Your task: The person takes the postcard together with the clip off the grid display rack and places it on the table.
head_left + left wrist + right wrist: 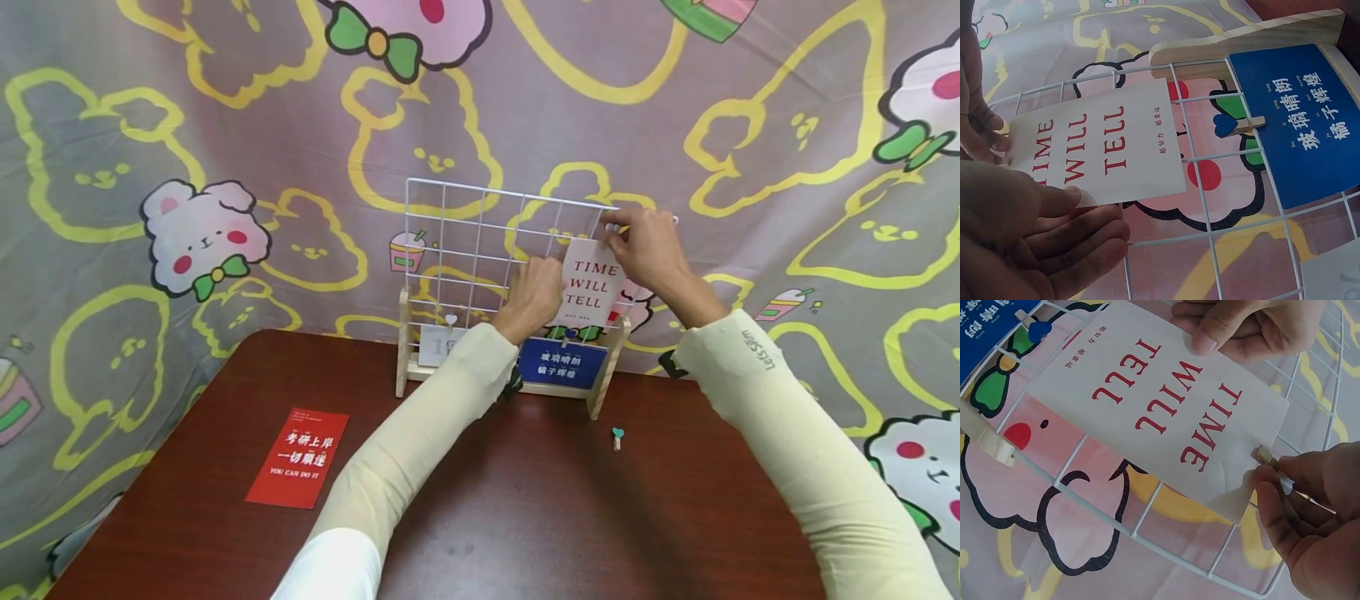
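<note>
Pinching clip (1266, 455) on white card (1163, 411), right hand (651, 247) above left hand (535, 292)

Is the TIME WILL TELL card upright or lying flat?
Upright: the card is held before the standing wire grid, lettering right way up.

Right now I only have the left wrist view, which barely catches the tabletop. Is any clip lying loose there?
Observer: Yes. The head view shows a teal-heart clip on the table, just in front of the right end of the wire-grid stand.
Operator: Any card off the stand?
Observer: A red card lies on the table, to the left of the stand.
Operator: And what has the right hand got? It's cut off at my edge.
Observer: The right wrist view shows it pinching a small wooden clip with a pale end, at the top edge of the white card.
</note>
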Available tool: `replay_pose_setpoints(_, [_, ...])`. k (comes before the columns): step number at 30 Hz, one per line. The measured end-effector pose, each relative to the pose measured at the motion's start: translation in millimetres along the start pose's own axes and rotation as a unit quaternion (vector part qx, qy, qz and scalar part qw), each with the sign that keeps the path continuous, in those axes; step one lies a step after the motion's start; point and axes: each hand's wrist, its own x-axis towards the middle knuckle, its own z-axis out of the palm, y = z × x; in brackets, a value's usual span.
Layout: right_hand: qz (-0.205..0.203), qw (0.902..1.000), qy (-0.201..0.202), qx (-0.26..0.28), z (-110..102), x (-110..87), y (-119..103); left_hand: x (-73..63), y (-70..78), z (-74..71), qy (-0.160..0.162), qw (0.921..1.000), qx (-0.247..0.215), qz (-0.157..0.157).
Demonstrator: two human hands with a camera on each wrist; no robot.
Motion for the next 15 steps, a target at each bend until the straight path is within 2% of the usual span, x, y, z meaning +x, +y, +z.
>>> replay_pose_setpoints(6, [0.004,1.0,0.002,-0.002,1.3,1.3,0.5,1.9,-2.4,1.5,0.012,0.9999,0.004,0.01])
replay_pose_setpoints(15, [-0.01,0.9998,0.016,-0.004,4.0,3.5,2.7,2.8,-3.3,2.2,0.014,0.9999,-0.004,0.005])
